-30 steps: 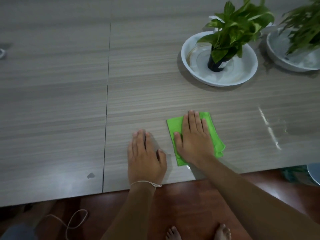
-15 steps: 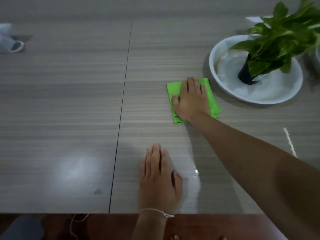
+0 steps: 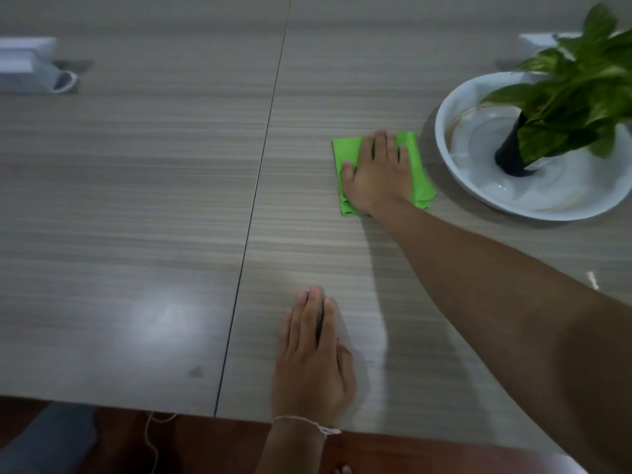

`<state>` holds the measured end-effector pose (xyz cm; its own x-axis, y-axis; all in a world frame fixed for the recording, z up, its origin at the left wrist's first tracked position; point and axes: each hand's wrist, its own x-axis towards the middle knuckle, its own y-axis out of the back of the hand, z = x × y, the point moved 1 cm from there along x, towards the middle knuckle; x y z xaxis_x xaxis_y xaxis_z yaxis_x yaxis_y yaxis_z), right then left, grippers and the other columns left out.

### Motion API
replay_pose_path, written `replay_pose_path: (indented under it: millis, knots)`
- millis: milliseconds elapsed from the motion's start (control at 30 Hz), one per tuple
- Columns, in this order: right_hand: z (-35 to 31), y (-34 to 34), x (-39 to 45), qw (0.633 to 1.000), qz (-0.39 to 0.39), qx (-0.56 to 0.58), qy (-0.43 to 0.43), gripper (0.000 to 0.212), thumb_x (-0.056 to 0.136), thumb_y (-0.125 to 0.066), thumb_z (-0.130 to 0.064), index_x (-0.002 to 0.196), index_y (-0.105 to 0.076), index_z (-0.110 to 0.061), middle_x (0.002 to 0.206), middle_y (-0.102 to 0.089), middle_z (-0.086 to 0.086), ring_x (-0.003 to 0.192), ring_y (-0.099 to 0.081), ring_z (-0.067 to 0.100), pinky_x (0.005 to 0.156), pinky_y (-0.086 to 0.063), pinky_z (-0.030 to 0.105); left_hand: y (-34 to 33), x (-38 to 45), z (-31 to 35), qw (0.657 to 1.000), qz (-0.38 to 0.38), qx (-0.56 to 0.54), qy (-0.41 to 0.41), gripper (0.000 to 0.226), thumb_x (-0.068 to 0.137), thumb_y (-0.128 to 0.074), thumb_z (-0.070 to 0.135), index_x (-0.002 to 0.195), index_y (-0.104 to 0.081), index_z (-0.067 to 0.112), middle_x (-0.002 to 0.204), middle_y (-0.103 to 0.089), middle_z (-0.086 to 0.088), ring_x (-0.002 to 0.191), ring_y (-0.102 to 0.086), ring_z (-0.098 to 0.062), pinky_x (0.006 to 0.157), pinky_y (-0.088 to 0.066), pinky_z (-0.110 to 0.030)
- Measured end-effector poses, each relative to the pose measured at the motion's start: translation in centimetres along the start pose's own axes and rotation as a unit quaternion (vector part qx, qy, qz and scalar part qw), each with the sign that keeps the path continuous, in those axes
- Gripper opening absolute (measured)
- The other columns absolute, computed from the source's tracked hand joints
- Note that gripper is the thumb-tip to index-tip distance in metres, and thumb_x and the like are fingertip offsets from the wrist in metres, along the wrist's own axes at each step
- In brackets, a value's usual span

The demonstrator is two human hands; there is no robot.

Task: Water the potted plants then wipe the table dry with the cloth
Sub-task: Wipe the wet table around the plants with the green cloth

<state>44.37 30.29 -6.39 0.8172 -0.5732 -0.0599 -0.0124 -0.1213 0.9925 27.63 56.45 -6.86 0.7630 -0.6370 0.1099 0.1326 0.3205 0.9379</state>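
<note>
A folded bright green cloth [image 3: 420, 172] lies flat on the grey wood-grain table [image 3: 136, 217], just left of a white dish. My right hand [image 3: 378, 172] presses palm-down on the cloth, fingers stretched over it, arm reaching far across the table. My left hand [image 3: 313, 357] rests flat on the bare tabletop near the front edge, fingers together, holding nothing. A leafy green plant in a black pot [image 3: 513, 159] stands in the white dish [image 3: 451, 145], which holds some water.
A white object with a loop handle [image 3: 30, 66] sits at the far left of the table. A seam [image 3: 260, 172] runs down the tabletop. A small white box [image 3: 537, 42] stands behind the plant. A wet smear [image 3: 593, 280] shows at the right. Red-brown floor lies below the front edge.
My right hand has slid the cloth away from the front edge, up beside the white dish. My left hand stayed flat near the edge. The view has shifted left.
</note>
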Motion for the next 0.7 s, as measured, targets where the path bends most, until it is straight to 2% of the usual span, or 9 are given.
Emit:
replay_pose_path:
  millis: [300, 433, 533, 700]
  knots:
    - [0.0, -0.9, -13.2, 0.998, 0.021, 0.038, 0.045, 0.081, 0.093, -0.025, -0.053, 0.157, -0.028, -0.004, 0.167, -0.022, 0.021, 0.156, -0.017, 0.034, 0.126, -0.010, 0.050, 0.0, 0.0, -0.2, 1.000, 0.004, 0.003, -0.001, 0.063, 0.089, -0.031, 0.019, 0.147, -0.040, -0.004, 0.157, -0.035, -0.021, 0.149, -0.026, -0.036, 0.119, -0.025, -0.049]
    - [0.3, -1.2, -19.1, 0.997, 0.028, 0.058, 0.049, 0.080, 0.092, -0.029, -0.053, 0.154, -0.036, -0.004, 0.164, -0.028, 0.022, 0.154, -0.022, 0.035, 0.125, -0.013, 0.051, -0.2, 0.1, -0.5, 0.999, 0.034, -0.013, 0.033, 0.061, 0.091, -0.031, 0.022, 0.144, -0.043, -0.005, 0.151, -0.042, -0.025, 0.143, -0.036, -0.041, 0.116, -0.032, -0.055]
    - [0.9, -1.5, -23.3, 0.995, 0.027, 0.069, 0.062, 0.079, 0.093, -0.032, -0.053, 0.155, -0.036, -0.004, 0.165, -0.026, 0.022, 0.155, -0.020, 0.035, 0.125, -0.012, 0.052, -0.4, 0.1, -0.6, 0.997, 0.051, -0.027, 0.059, 0.060, 0.092, -0.032, 0.027, 0.141, -0.048, -0.003, 0.148, -0.046, -0.025, 0.140, -0.041, -0.041, 0.116, -0.031, -0.052]
    - [3.2, -1.7, -27.1, 0.995, 0.030, 0.077, 0.064, 0.079, 0.094, -0.034, -0.054, 0.156, -0.034, -0.006, 0.166, -0.023, 0.020, 0.156, -0.016, 0.033, 0.126, -0.008, 0.050, -0.4, -0.3, -0.7, 0.998, 0.032, -0.009, 0.053, 0.065, 0.090, -0.030, 0.031, 0.142, -0.047, -0.004, 0.150, -0.044, -0.024, 0.141, -0.038, -0.041, 0.117, -0.027, -0.051]
